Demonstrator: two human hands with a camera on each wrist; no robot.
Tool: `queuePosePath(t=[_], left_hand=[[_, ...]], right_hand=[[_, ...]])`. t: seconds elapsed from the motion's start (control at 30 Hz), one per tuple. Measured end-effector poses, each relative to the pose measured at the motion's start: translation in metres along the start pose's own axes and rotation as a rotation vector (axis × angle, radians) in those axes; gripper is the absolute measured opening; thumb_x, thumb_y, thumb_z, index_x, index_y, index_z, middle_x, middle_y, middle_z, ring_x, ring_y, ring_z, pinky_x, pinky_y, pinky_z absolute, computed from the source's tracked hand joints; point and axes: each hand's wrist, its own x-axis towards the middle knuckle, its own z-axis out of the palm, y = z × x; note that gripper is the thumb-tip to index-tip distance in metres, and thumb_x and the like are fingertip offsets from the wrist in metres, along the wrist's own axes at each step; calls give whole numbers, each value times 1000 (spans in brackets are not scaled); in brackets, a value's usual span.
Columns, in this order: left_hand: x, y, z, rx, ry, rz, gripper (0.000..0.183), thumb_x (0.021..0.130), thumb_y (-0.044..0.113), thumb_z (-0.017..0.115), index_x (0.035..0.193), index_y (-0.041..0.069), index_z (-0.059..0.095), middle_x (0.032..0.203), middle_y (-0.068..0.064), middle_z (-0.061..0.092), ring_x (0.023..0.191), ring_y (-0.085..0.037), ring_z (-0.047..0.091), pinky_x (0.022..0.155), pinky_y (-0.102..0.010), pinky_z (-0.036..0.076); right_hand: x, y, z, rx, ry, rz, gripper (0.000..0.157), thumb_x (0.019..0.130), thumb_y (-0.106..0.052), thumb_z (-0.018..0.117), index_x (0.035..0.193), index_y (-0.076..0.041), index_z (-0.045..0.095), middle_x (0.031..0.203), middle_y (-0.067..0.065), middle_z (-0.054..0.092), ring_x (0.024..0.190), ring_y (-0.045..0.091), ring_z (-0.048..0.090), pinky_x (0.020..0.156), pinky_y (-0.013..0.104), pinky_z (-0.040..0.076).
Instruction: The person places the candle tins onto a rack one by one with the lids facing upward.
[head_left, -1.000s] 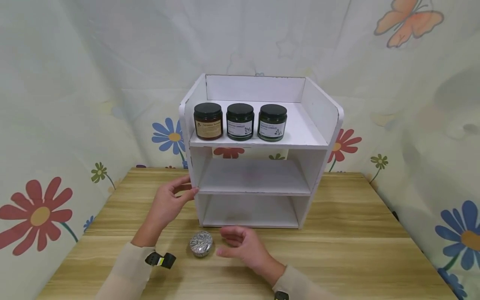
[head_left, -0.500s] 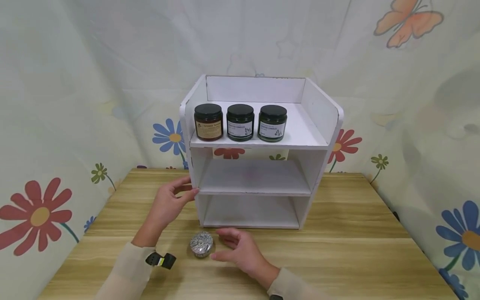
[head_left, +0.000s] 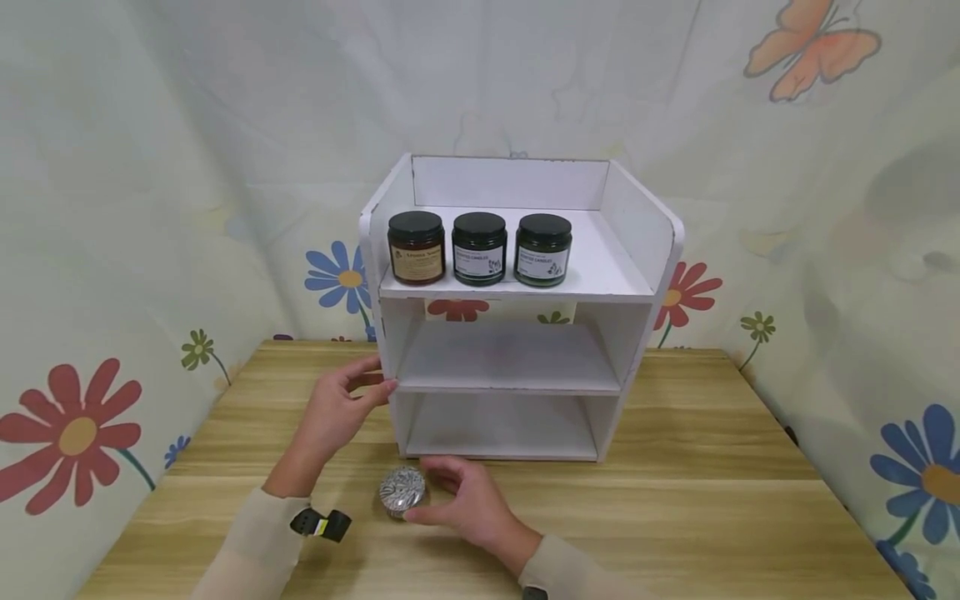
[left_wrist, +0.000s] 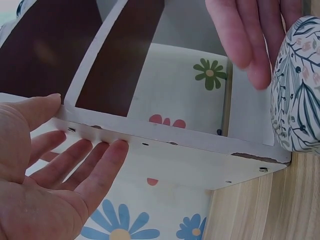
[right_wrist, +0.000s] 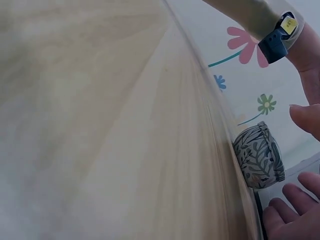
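A small round tin (head_left: 402, 490) with a black-and-white leafy pattern stands on the table in front of the white shelf unit (head_left: 513, 390). My right hand (head_left: 472, 504) is just right of the tin, thumb and fingers spread towards it; in the right wrist view a gap shows between the fingertips and the tin (right_wrist: 259, 156). My left hand (head_left: 337, 410) rests on the unit's left side panel. The left wrist view has the thumb on the panel's front edge and extended fingertips touching its outer face, with the tin (left_wrist: 300, 90) at the right border.
On the top shelf stand three black-lidded candle jars: a brown one (head_left: 417, 248), then a dark green one (head_left: 479, 250) and a green one (head_left: 543, 250). The wooden table (head_left: 697, 517) extends on both sides of the unit. A flower-printed curtain (head_left: 285, 150) hangs behind.
My right hand has moved left, bringing its thumb and fingers up to the tin. The left hand stays at the side panel, and the tin and jars keep their places.
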Motion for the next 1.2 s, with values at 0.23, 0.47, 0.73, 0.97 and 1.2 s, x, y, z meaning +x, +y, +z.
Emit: queuePosePath(t=[0.23, 0.47, 0.73, 0.97, 1.2], left_hand=[[-2, -1, 0, -4, 1, 1, 50, 96, 32, 74, 143, 17, 61, 142, -10, 63, 125, -35, 64, 87, -32, 64], [-2, 0, 1, 4, -1, 7, 50, 97, 32, 73, 143, 17, 61, 142, -10, 63, 125, -35, 64, 87, -32, 64], [-3, 1, 1, 7, -8, -5, 52, 96, 35, 73, 144, 19, 60, 144, -9, 62, 127, -35, 63, 89, -36, 64], [-3, 1, 0, 7, -3, -2, 52, 96, 34, 73, 144, 18, 61, 143, -9, 62, 125, -34, 64, 89, -35, 64], [-3, 2, 0, 2, 1, 3, 52, 97, 33, 73, 144, 17, 60, 143, -9, 62, 125, -34, 64, 88, -34, 64]], right_hand=[[5, 0, 5, -71, -12, 28, 67, 74, -15, 94, 132, 2, 65, 136, 17, 66, 129, 29, 63, 111, 43, 51], [12, 1, 10, -112, -16, 45, 69, 72, -16, 95, 131, 1, 66, 133, 13, 68, 124, 22, 65, 108, 33, 54], [17, 1, 12, -184, -39, 47, 70, 71, -18, 96, 132, -2, 66, 130, 6, 71, 119, 15, 67, 103, 27, 54], [18, 0, 12, -193, -49, 54, 68, 71, -21, 96, 130, -4, 68, 126, 2, 72, 113, 11, 67, 99, 25, 55], [20, -4, 15, -215, -44, 40, 67, 70, -18, 96, 129, -1, 68, 126, 5, 72, 114, 14, 67, 99, 25, 56]])
